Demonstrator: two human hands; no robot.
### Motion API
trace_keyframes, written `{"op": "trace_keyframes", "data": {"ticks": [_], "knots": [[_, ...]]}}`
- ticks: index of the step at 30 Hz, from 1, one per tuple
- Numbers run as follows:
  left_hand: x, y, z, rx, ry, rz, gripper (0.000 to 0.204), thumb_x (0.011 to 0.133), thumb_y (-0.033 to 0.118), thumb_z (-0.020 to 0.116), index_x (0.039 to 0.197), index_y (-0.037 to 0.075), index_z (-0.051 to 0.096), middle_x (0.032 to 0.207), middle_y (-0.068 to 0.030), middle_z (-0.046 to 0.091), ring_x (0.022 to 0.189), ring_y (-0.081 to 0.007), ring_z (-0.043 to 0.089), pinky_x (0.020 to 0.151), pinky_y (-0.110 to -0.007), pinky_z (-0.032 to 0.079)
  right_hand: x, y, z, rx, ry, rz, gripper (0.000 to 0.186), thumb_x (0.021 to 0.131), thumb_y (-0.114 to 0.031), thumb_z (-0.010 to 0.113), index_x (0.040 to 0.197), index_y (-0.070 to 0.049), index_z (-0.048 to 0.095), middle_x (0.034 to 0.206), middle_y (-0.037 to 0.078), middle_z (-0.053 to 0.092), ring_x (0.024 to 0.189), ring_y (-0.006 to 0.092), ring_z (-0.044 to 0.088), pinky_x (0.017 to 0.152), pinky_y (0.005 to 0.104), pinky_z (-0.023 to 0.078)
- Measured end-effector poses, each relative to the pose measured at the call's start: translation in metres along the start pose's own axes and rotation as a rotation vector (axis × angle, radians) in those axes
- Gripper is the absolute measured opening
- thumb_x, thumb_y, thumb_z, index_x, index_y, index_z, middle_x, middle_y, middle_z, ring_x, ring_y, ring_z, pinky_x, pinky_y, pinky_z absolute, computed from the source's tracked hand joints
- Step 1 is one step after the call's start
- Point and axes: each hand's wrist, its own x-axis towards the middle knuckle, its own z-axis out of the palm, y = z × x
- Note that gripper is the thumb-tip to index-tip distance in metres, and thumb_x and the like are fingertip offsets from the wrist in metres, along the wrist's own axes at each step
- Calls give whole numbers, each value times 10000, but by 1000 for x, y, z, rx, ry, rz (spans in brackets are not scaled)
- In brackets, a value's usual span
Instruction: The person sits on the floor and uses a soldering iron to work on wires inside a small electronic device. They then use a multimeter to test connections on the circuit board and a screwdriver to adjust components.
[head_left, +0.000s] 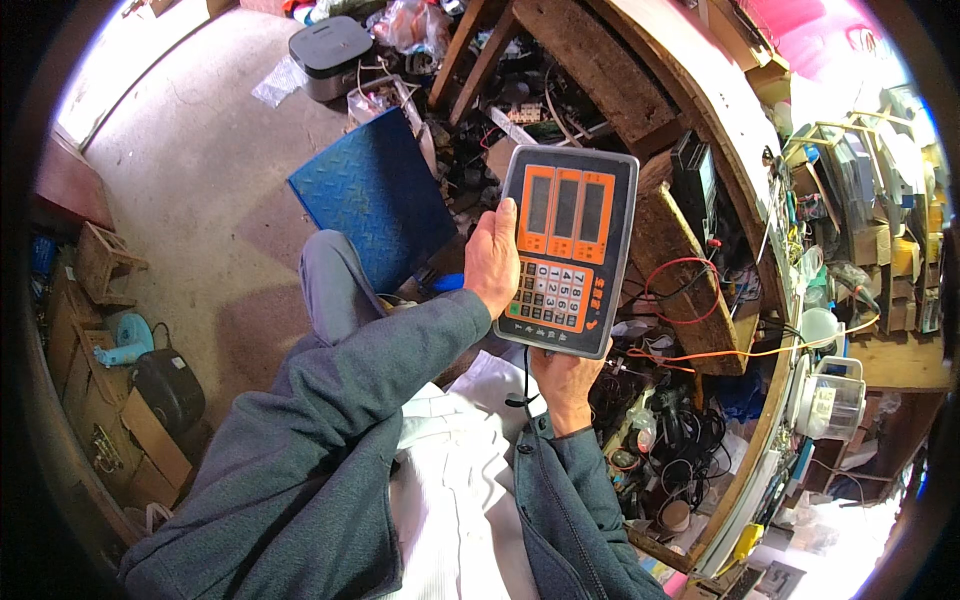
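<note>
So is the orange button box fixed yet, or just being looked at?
Done: the box is off the bench and looks whole. In hand: the left hand grips its side and the right hand holds it from below. Left: its three screens are blank and its black cable hangs loose.

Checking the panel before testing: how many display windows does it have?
3: side by side across the top of the panel, left, middle and right, above the keypad.

Two hands, the left hand (pixel 492 258) and the right hand (pixel 567 378), hold one grey-and-orange keypad panel (pixel 566 247) with three display windows. One blue checker plate (pixel 372 193), one grey lidded box (pixel 329 53), one wooden stool (pixel 101 263).
</note>
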Motion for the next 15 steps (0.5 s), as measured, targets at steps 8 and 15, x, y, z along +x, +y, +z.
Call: {"op": "trace_keyframes", "data": {"ticks": [8,15], "knots": [[-3,9,1,62,12,22,633,1115,572,412,1015,-16,623,956,-204,697,878,-308,647,844,-430,506,-1,0,10,-44,70,8,464,726,-193,868,1144,-67,711,1163,127,689,1138,327,617,1005,513,402],[-5,13,2,58,30,27,626,1118,564,418,1009,-18,624,927,-190,691,860,-279,630,836,-418,506,-2,2,10,-58,54,1,469,742,-213,867,1164,-79,714,1206,115,681,1170,323,602,1017,514,395]]}}
